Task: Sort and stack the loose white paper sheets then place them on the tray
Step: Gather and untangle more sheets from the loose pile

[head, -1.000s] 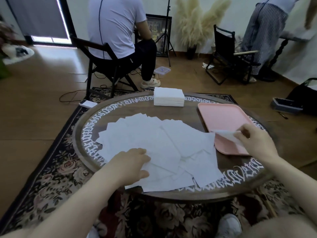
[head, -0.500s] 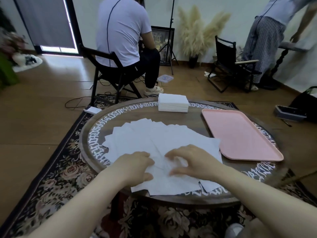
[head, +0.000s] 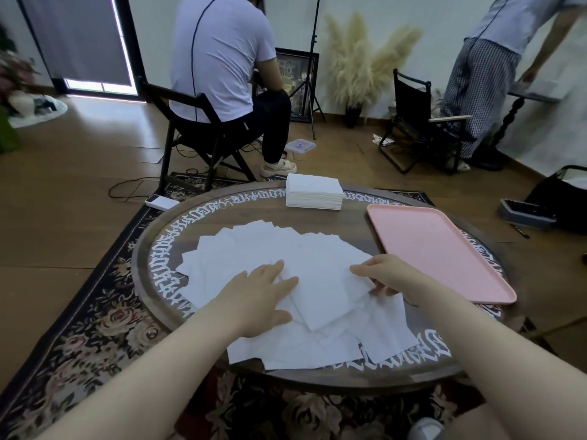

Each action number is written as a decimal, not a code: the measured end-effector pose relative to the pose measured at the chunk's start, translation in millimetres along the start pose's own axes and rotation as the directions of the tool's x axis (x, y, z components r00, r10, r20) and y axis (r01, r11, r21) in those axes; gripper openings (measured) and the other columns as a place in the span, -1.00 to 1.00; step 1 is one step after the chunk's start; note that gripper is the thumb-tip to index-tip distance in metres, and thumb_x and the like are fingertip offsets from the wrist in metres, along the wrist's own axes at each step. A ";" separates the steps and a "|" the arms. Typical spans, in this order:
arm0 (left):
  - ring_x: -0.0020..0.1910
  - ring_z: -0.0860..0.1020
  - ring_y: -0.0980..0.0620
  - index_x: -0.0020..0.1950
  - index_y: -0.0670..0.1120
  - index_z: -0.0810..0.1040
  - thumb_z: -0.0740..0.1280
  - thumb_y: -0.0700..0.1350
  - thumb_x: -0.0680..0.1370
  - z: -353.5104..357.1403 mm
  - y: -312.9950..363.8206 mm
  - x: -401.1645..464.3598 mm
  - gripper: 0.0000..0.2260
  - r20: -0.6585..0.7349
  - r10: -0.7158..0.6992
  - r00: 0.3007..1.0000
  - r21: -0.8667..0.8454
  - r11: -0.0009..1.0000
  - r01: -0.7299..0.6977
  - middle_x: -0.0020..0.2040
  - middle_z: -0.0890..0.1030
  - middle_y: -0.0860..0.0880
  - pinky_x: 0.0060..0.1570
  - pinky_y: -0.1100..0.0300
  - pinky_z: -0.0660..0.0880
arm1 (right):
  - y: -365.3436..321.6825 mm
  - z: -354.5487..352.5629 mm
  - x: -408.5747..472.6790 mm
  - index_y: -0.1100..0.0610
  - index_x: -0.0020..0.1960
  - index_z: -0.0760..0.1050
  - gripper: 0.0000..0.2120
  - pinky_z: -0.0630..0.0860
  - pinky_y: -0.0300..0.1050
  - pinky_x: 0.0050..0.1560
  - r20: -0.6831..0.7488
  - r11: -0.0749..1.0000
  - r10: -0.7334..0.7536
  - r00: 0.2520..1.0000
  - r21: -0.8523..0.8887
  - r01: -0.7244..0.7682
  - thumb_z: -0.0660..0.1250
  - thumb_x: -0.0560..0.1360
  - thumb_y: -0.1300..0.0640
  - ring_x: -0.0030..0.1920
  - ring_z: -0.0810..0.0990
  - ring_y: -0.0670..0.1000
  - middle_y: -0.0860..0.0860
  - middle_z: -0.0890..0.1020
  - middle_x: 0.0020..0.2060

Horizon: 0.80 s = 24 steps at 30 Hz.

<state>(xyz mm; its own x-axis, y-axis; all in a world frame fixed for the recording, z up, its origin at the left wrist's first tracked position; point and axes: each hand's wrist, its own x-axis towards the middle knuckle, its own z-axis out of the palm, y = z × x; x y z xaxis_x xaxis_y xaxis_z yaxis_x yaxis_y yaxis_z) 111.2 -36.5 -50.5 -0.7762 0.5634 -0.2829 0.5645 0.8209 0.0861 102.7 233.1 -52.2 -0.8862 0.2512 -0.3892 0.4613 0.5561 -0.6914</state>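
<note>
A person works at a round wooden table (head: 317, 381) ringed with white lettering, where loose white paper sheets (head: 254, 249) lie fanned and overlapping across its centre. The left hand (head: 257, 296) rests flat on the sheets at about 7 o'clock, fingers straight and grasping nothing. The right hand (head: 386, 276), at about 5 o'clock, pinches the edge of one sheet. A pink tray (head: 435, 249) sits at 3 o'clock, just beside the spread. A neat stack of white paper (head: 313, 194) stands at 12 o'clock near the far rim.
</note>
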 end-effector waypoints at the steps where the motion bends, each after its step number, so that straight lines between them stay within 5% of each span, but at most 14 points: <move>1: 0.60 -0.10 0.02 0.61 0.13 -0.06 0.14 0.15 0.65 -0.8 -0.6 0.7 -0.41 0.009 0.000 1.000 -0.002 1.000 0.000 0.62 -0.20 0.00 0.53 0.00 0.03 | -2.0 -1.0 -1.4 0.20 -0.09 0.57 -0.70 0.26 -0.21 -0.41 0.022 1.000 0.010 1.000 0.003 -0.010 0.45 0.48 -0.06 -0.43 0.52 -0.02 -0.08 0.50 -0.47; 6: 0.59 -0.05 0.07 0.60 0.16 0.00 0.16 0.14 0.65 -5.0 -9.0 0.8 -0.43 0.029 -0.007 1.000 -0.031 0.999 0.008 0.63 -0.14 0.04 0.49 0.05 0.10 | -5.3 3.1 2.0 0.19 -0.07 0.63 -0.80 0.59 -0.16 -0.27 0.155 0.963 0.036 0.987 0.257 -0.075 0.51 0.45 0.05 -0.41 0.61 -0.04 -0.02 0.66 -0.38; 9: 0.59 -0.03 0.08 0.60 0.18 0.03 0.17 0.14 0.65 -7.3 -17.0 0.9 -0.45 0.039 -0.021 0.999 -0.061 0.998 0.023 0.63 -0.10 0.07 0.48 0.06 0.12 | -5.7 6.8 2.2 0.22 0.06 0.62 -0.72 0.61 -0.14 -0.29 0.188 0.923 0.048 0.981 0.367 -0.115 0.53 0.43 0.09 -0.19 0.69 0.05 0.10 0.72 -0.10; 14: 0.58 -0.01 0.11 0.58 0.21 0.08 0.19 0.14 0.64 -8.0 -24.6 -0.5 -0.47 0.046 -0.032 0.998 -0.127 0.991 0.037 0.62 -0.04 0.12 0.48 0.07 0.15 | -11.9 16.0 -3.6 0.19 0.12 0.60 -0.70 0.64 -0.11 -0.24 0.307 0.896 0.040 0.951 0.410 -0.170 0.50 0.45 0.10 -0.17 0.71 0.04 0.09 0.74 -0.09; 20: 0.58 0.00 0.11 0.58 0.20 0.10 0.20 0.11 0.64 -8.3 -26.5 -2.5 -0.47 0.041 -0.029 0.999 -0.150 0.988 0.035 0.62 -0.04 0.13 0.47 0.07 0.16 | -26.2 36.0 -0.7 0.19 0.33 0.48 -0.52 0.50 0.12 0.29 0.113 0.773 0.004 0.994 0.630 -0.074 0.49 0.44 0.21 0.15 0.64 0.14 0.13 0.65 0.19; 22: 0.58 0.00 0.10 0.59 0.18 0.08 0.19 0.12 0.64 -10.0 -28.2 -3.4 -0.46 0.038 -0.048 0.998 -0.149 0.987 0.053 0.62 -0.05 0.12 0.45 0.07 0.17 | -29.4 38.8 0.1 0.21 0.36 0.43 -0.46 0.47 0.15 0.32 0.061 0.755 0.068 0.996 0.649 -0.091 0.50 0.43 0.21 0.19 0.60 0.17 0.14 0.60 0.24; 24: 0.58 0.00 0.08 0.60 0.15 0.05 0.19 0.12 0.64 -10.7 -30.6 -5.0 -0.44 0.043 -0.072 0.997 -0.136 0.988 0.077 0.62 -0.06 0.10 0.44 0.07 0.17 | -29.1 37.0 -2.7 0.21 0.23 0.53 -0.60 0.56 0.08 0.17 0.112 0.744 0.120 0.986 0.648 -0.164 0.50 0.42 0.22 0.06 0.65 0.15 0.15 0.67 0.11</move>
<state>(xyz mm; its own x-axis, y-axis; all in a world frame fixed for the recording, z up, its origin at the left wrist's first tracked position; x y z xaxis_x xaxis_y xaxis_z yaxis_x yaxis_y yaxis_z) 94.8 -63.5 -41.5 -0.8019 0.4987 -0.3289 0.4600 0.8667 0.1928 93.2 187.0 -53.6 -0.8141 0.2259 -0.5350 0.5161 -0.1410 -0.8449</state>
